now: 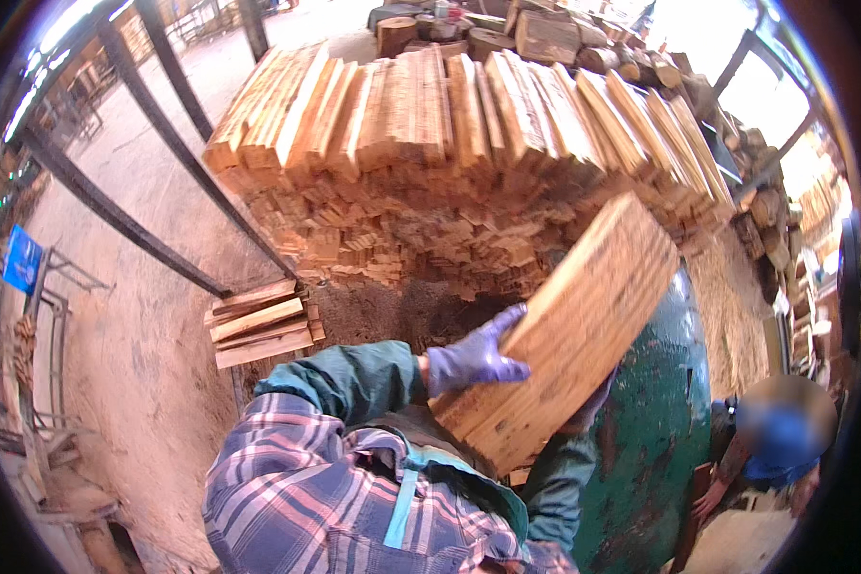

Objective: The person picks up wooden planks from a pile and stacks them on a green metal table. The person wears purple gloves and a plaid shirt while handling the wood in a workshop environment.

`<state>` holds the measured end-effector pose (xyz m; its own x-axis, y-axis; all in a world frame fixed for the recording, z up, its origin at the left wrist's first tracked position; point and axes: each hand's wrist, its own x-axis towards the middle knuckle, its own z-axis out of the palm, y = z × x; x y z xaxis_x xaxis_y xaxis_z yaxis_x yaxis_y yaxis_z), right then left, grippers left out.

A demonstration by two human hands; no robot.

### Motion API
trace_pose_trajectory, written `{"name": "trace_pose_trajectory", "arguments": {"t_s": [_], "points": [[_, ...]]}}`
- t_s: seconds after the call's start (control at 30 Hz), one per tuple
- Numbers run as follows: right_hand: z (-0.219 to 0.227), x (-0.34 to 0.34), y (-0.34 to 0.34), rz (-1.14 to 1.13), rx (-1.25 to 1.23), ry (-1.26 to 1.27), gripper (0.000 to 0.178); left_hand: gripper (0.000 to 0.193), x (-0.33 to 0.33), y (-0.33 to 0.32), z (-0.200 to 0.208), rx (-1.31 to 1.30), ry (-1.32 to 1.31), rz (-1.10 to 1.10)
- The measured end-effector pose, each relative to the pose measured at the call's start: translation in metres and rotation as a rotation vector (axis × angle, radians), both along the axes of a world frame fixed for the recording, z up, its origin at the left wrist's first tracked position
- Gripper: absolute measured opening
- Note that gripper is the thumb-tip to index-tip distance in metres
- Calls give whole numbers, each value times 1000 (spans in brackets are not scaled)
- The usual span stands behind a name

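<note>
A thick, rough-sawn wooden plank (574, 330) is held tilted in front of me, its far end pointing up and to the right. My left hand (474, 354), in a purple glove, grips its left edge, with the thumb on the broad face and the other fingers along the side. On the plank's right, my right hand (597, 402) supports it from below. Most of that hand is hidden behind the wood, with only a strip of glove showing. Beyond the plank's far end stands a long stack of sawn boards (402, 110).
A green metal machine surface (651, 421) lies to my right, with another person (780, 440) working past it. Some short boards (263, 325) rest on a low stand at left, near dark metal posts (148, 182). Logs (545, 38) are piled at the back.
</note>
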<state>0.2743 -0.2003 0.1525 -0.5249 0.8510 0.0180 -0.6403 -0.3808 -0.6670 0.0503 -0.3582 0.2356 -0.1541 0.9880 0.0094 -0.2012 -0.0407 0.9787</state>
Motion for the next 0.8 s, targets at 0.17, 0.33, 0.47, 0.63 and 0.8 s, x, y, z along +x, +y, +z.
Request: {"name": "trace_pose_trajectory", "arguments": {"t_s": [0.17,0.33,0.47,0.63,0.8], "points": [[116,-245,54,495,25,138,65,104,-174,-22,93,219,-205,224],[186,-488,47,565,227,-48,74,70,-375,-40,160,-23,239,690],[128,-556,-9,627,184,-580,66,45,-423,-63,109,138,792,1187],[-21,-524,-22,570,415,-299,52,29,-342,-31,-45,345,506,849],[-143,-411,2,464,335,-970,32,30,-273,28,-139,-130,447,250]]}}
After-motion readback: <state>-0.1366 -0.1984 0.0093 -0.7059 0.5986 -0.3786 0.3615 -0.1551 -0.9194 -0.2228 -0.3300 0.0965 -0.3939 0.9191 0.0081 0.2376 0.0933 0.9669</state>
